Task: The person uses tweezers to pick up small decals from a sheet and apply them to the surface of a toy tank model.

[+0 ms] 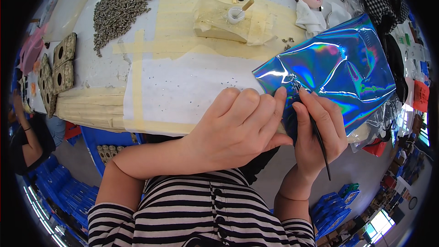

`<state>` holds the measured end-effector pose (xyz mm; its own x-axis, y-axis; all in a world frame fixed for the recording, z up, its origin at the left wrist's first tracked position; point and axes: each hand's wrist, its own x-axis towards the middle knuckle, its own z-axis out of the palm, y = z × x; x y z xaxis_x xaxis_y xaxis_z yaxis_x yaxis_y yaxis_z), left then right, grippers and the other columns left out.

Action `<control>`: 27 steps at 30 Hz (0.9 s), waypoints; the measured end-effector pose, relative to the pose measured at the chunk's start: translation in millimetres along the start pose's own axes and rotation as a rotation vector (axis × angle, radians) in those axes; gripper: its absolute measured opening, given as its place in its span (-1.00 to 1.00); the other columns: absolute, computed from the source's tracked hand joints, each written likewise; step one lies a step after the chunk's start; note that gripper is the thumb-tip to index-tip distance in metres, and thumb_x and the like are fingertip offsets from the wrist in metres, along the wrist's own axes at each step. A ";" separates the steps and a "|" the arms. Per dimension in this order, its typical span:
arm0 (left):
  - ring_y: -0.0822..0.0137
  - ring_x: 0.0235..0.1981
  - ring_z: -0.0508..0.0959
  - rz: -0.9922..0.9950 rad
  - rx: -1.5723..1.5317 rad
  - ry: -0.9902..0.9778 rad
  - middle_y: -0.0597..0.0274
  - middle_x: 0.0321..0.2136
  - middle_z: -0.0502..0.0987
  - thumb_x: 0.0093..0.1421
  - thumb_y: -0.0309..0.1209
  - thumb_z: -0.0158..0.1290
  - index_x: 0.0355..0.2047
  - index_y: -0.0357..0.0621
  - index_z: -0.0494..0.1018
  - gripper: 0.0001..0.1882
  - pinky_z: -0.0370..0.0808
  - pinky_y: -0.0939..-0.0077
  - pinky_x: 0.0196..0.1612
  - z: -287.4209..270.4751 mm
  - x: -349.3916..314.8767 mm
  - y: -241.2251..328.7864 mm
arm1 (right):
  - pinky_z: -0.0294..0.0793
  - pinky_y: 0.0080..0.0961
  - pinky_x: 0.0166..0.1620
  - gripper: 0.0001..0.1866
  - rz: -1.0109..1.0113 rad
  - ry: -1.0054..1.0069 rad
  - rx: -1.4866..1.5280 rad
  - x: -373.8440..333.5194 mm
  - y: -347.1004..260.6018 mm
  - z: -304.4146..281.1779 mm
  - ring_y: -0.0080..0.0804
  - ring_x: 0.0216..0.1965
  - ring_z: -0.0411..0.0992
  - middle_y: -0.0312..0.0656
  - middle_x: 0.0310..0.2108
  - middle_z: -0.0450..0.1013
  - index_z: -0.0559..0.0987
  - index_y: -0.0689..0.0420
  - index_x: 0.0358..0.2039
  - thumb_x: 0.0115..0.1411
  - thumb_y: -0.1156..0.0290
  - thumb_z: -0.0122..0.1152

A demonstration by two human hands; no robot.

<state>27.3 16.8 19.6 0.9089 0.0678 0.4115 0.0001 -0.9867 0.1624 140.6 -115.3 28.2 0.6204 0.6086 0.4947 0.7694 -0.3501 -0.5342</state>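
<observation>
A shiny blue holographic sheet (356, 82) lies at the right of the table, creased and reaching over the near edge. Small dark pieces (292, 80) are gathered near its left end. My left hand (228, 128) has its fingers bent around the sheet's near left corner, the index finger pressed on top beside the pieces. The thumb shows below that corner. Between the thumb and fingers of my right hand (322, 130) is a slim black-handled stick tool (320, 148). Its tip is hidden near the pieces, so I cannot tell what kind it is.
White paper (173, 87) with scattered tiny specks is taped in front of me. Behind it stand a taped block (210, 20) and a small white cup (236, 16). Small metallic parts (121, 11) form a pile at far left. Patterned blocks (64, 66) stand at the left edge.
</observation>
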 end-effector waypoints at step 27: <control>0.31 -0.37 0.27 0.001 0.004 0.029 0.33 -0.47 0.24 0.19 0.13 -0.01 0.00 -0.19 0.56 -0.35 0.27 0.45 -0.32 2.3 -0.5 0.3 | 0.60 -0.37 -0.15 -0.69 -0.017 -0.008 0.007 -1.3 1.5 0.8 -0.27 -0.32 0.54 -0.15 -0.37 0.57 0.71 0.19 -0.27 -0.11 0.56 0.48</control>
<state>27.7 16.2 17.4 0.8965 0.0712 0.4374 0.0009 -0.9873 0.1588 140.8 -116.0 26.2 0.6056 0.6205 0.4983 0.7791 -0.3346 -0.5302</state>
